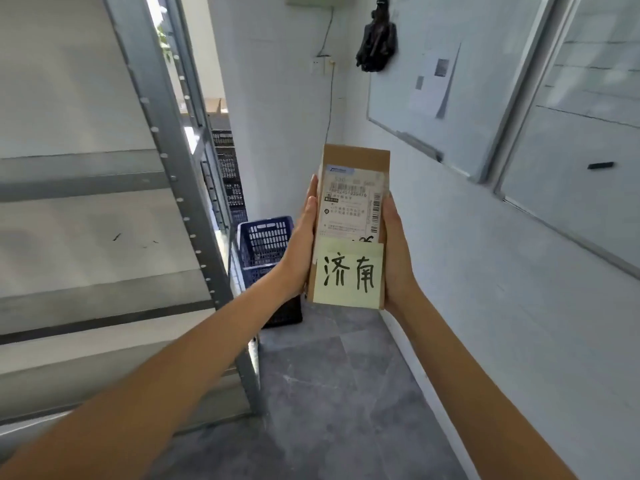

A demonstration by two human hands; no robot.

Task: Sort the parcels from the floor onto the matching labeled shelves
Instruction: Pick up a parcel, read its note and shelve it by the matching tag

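Note:
A narrow brown cardboard parcel [353,161] is held upright at chest height in the middle of the view. It carries a white shipping label and a yellow sticky note [348,273] with black handwritten characters. My left hand [301,244] presses flat against its left side. My right hand [396,251] presses against its right side. A grey metal shelving unit [162,133] with white boards stands at the left, and no labels show on it from here.
A dark blue plastic crate [265,244] sits on the grey tiled floor [332,393] behind the parcel, next to the shelf post. A whiteboard [450,81] hangs on the white wall at the right, with a dark object [377,43] hung above it.

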